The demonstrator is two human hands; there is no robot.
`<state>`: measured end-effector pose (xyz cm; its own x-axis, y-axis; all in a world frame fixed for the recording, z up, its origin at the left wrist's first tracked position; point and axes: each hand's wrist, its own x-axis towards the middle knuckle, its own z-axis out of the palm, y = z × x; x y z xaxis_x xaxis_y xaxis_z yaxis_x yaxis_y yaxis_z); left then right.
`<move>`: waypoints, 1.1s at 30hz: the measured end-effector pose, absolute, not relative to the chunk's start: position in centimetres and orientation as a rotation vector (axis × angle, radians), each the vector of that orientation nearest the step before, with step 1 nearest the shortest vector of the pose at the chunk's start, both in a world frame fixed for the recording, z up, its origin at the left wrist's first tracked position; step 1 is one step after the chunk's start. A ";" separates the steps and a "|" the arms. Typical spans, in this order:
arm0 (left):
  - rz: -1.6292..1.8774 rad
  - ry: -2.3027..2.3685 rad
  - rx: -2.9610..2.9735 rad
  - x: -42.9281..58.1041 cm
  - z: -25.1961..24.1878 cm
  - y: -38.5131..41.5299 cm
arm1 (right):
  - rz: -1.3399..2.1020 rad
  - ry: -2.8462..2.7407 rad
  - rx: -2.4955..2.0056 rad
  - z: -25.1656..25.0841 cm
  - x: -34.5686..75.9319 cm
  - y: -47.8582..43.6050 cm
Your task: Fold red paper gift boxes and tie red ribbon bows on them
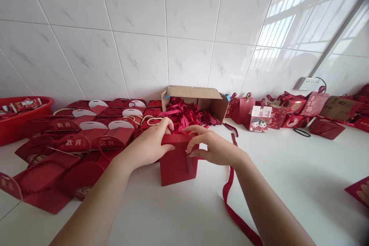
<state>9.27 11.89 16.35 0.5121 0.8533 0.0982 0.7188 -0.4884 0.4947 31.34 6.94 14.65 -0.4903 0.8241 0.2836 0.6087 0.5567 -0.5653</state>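
A red paper gift box [176, 169] stands upright on the white table in front of me. My left hand [152, 142] is closed on its upper left edge, with the thumb on the near face and the fingers over the top. At the upper right side of the box, my right hand [206, 142] has its thumb and fingers drawn together. They pinch what looks like the upper end of a narrow red ribbon [190, 164], which hangs against the near face. The fingertips partly hide that end.
Several folded red boxes [76, 142] crowd the left side. Beyond them stands a red basin [25, 123] of wrapped items. A cardboard box [194, 92] of red ribbons sits against the tiled wall. Another ribbon [230, 200] trails to the right; decorated gift bags [259, 119] stand farther right.
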 end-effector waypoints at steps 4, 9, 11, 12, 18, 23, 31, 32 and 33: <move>0.464 1.247 2.309 9.1 16.4 12.3 | 0.543 -2.294 -1.156 14.3 31.4 7.4; 0.478 1.228 2.344 9.0 16.5 12.6 | 0.584 -2.267 -1.130 14.1 31.7 7.8; 0.451 1.229 2.353 9.0 16.6 12.6 | 0.616 -2.251 -1.118 13.9 31.9 8.1; 0.439 1.243 2.349 9.1 16.6 12.6 | 0.638 -2.239 -1.113 13.8 32.0 8.3; 0.462 1.256 2.342 9.2 16.8 12.6 | 0.688 -2.170 -1.093 13.5 32.2 8.8; 0.434 1.174 2.277 9.2 16.9 12.6 | 0.672 -2.183 -1.070 13.5 32.3 8.9; 0.349 1.317 2.388 9.1 16.7 12.8 | 0.750 -2.260 -1.042 13.8 32.0 8.5; 0.341 1.325 2.404 9.1 16.6 12.7 | 0.772 -2.271 -1.015 13.8 31.9 8.5; 0.339 1.327 2.413 9.1 16.6 12.7 | 0.786 -2.283 -1.001 13.8 31.9 8.5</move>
<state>9.09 12.68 16.56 0.5290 0.8479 0.0337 0.7601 -0.4911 0.4254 31.91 8.46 13.77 -0.5907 0.7748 0.2253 0.4717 0.5581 -0.6827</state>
